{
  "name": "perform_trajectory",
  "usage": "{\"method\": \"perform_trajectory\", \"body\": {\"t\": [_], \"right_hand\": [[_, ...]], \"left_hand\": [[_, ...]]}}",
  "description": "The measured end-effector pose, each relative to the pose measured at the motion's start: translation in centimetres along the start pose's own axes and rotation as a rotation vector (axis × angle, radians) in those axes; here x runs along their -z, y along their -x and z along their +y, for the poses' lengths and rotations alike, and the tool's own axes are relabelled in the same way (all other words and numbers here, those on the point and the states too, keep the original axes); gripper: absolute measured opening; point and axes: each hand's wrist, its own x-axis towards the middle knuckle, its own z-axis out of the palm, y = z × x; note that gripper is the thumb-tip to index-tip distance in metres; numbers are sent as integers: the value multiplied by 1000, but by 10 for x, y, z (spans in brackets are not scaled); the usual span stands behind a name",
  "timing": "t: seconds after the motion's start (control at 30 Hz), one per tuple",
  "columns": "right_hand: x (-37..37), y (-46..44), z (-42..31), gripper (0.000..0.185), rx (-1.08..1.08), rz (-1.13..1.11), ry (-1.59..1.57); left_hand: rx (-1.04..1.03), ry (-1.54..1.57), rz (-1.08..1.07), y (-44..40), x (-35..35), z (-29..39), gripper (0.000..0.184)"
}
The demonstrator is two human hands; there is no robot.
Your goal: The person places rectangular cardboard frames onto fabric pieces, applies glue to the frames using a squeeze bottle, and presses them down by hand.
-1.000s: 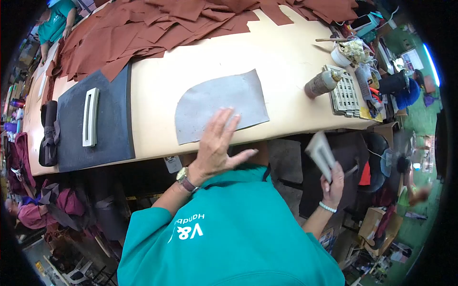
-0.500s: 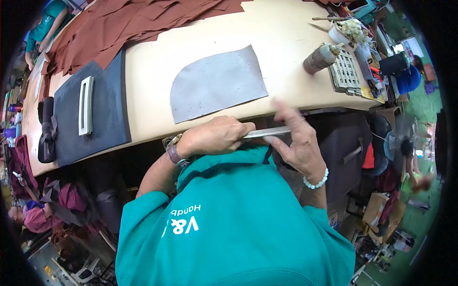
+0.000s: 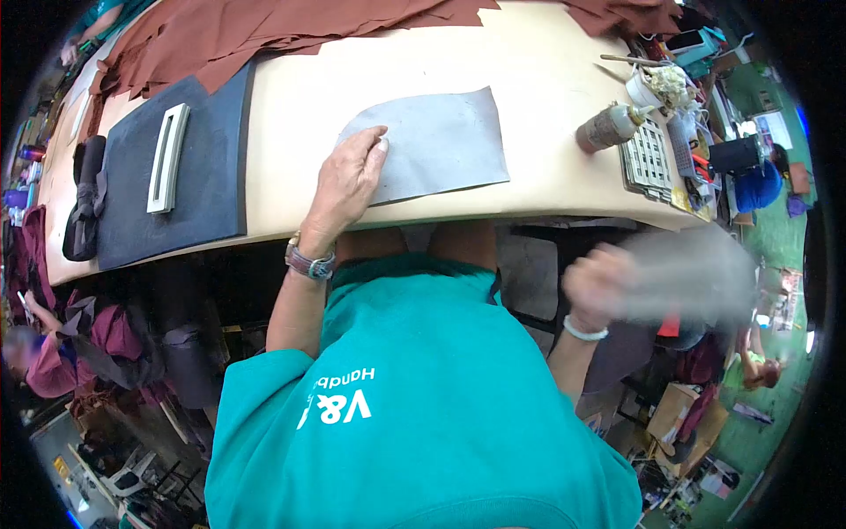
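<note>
A grey sheet with one rounded corner [image 3: 445, 145], like leather, lies on the cream tabletop in front of me. My left hand [image 3: 348, 176] is over its left part, fingers curled and thumb pressed near the index finger. What lies between those fingertips, if anything, is hidden. Off the table's front edge to the right, my right hand [image 3: 599, 284] is closed on a flat grey piece [image 3: 692, 278]. Motion smears this piece, so its outline and layers are unclear.
A brown-stained bottle [image 3: 608, 128] stands at the right, near a stack of slotted pale pieces [image 3: 648, 159] and a white tub [image 3: 648, 88]. A black board [image 3: 207, 167] bearing a pale slotted frame [image 3: 167, 159] lies left. Brown material [image 3: 264, 35] covers the far side.
My left hand has let go of the thin flat stack and moved onto the grey sheet. The right hand, open before, has swung right holding a flat grey piece.
</note>
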Motion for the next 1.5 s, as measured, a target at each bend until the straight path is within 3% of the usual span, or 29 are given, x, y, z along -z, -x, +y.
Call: {"method": "perform_trajectory", "body": {"t": [0.13, 0.27, 0.33, 0.4, 0.47, 0.53, 0.57, 0.6, 0.67, 0.7, 0.8, 0.83, 0.93, 0.97, 1.0, 1.07, 1.1, 1.2, 1.3, 1.4, 1.43, 1.5], "right_hand": [[-57, 37, 67, 29, -238, -205, 134], [13, 15, 9, 28, -549, -424, -402], [36, -1, -16, 25, -406, -459, -546], [41, -30, -40, 27, -139, -487, -433], [28, -58, -45, 29, 356, -328, -165], [22, -87, -64, 29, 455, -293, -93], [18, -101, -69, 28, 395, -317, -104], [13, -113, -71, 28, 336, -342, -115], [11, -130, -79, 21, 453, -283, -179], [15, -135, -86, 19, 515, -248, -154], [27, -146, -101, 16, 692, -176, -72], [30, -149, -105, 16, 750, -155, -42], [33, -160, -115, 16, 747, -167, -177], [32, -164, -115, 15, 722, -114, -250], [34, -172, -115, 17, 769, -28, -229], [38, -191, -107, 20, 761, 83, -241], [39, -197, -105, 23, 680, 53, -370], [39, -217, -93, 31, 613, 153, -419], [44, -220, -80, 28, 612, 142, -384], [18, -204, -80, 23, 631, -36, -730], [7, -200, -70, 22, 618, -92, -585], [-22, -189, -44, 19, 579, -203, -316]], "left_hand": [[67, 71, 20, 2, -2, -3, 35], [50, 80, -17, 4, 1, -1, 36], [32, 221, -107, 8, 4, 15, 44], [17, 458, -255, 13, 12, 33, 48], [-54, 439, -306, 17, 15, 36, 47], [-102, 272, -307, 16, 24, 48, 46], [-20, 259, -290, 13, 30, 50, 50], [-84, 255, -230, 10, 32, 46, 50], [-212, 245, -106, 6, 40, 35, 50], [-120, 121, -137, 6, 51, 37, 60], [-389, -5, 212, 2, 55, 36, 80], [-322, 129, 160, 2, 58, 33, 96], [-386, 260, 212, -2, 64, 34, 103], [-397, 181, 147, -6, 68, 21, 113], [-259, 15, 69, -4, 71, 24, 109], [-75, 25, 124, -16, 46, -10, 99], [-92, -310, 75, -20, 36, -21, 92], [-85, -758, -106, -15, 5, -20, 62], [-336, -572, -279, -11, 3, -24, 50], [-382, -458, -413, 2, 6, -15, 44], [-501, -443, -263, 6, 7, -10, 35], [-399, -227, -111, 20, 11, -5, 26]]}}
